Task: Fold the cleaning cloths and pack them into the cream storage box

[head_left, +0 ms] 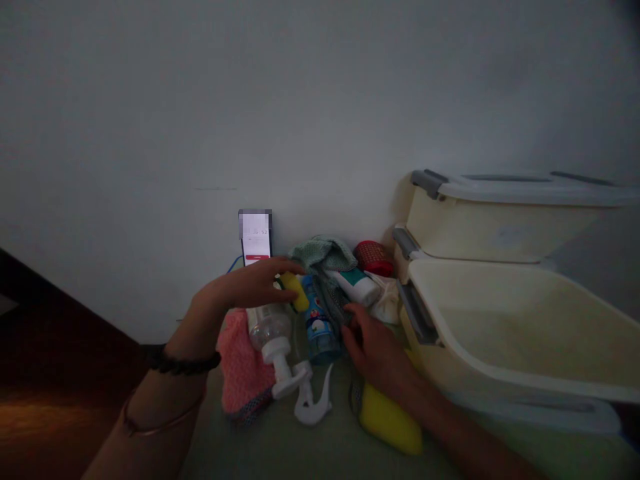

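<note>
My left hand (255, 283) reaches over a yellow sponge-like piece (299, 293), its thumb and fingers apart on either side of it; I cannot tell how firmly they touch. My right hand (375, 343) is beside a blue bottle (320, 327) and a dark grey cloth (334, 300), with thumb and forefinger parted and the fingertips near the cloth. Below my left hand, a clear pump bottle (270, 327) lies on a pink cloth (243, 367). A white spray trigger (313, 403) points toward me. Under my right forearm is a yellow cloth or sponge (390, 417).
A cream storage box (500, 373) with its lid (500, 227) raised stands at the right. By the wall are a lit phone (256, 237), a green cloth (325, 252), a white tube (361, 288), a red patterned container (374, 258) and a whitish cloth (387, 300).
</note>
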The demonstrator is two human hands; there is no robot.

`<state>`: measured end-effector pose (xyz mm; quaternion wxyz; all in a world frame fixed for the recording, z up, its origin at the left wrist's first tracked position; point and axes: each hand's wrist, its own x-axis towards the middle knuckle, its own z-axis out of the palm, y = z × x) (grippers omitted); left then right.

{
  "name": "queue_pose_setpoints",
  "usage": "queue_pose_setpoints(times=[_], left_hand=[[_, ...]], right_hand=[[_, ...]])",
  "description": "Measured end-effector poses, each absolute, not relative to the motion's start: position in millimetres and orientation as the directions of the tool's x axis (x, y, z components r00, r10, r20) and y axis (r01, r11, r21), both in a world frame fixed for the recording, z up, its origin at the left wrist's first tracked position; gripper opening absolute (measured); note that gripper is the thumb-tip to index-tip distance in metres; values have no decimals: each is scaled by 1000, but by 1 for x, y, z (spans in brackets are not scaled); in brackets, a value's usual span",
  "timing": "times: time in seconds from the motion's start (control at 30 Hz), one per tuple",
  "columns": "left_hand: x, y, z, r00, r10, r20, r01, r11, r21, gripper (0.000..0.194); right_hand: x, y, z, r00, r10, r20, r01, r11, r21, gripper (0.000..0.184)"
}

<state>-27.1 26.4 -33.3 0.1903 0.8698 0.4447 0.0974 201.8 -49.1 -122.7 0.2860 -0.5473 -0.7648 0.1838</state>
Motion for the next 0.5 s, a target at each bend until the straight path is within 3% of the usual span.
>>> queue_pose_setpoints(times=[0.3, 0.4, 0.5], left_hand=[[-40, 26, -20, 477, 788, 388, 750, -596, 288, 36], [-38, 27, -20, 443, 734, 514, 719, -633, 285, 34], [-35, 26, -19, 396, 701, 593, 650, -670, 359, 34]], right_hand=[[203, -49, -125, -262, 945, 195, 761, 326, -561, 22], [203, -50, -124, -262, 946, 189, 764, 323, -558, 24], [203, -50, -124, -267, 946, 184, 762, 324, -561, 23]])
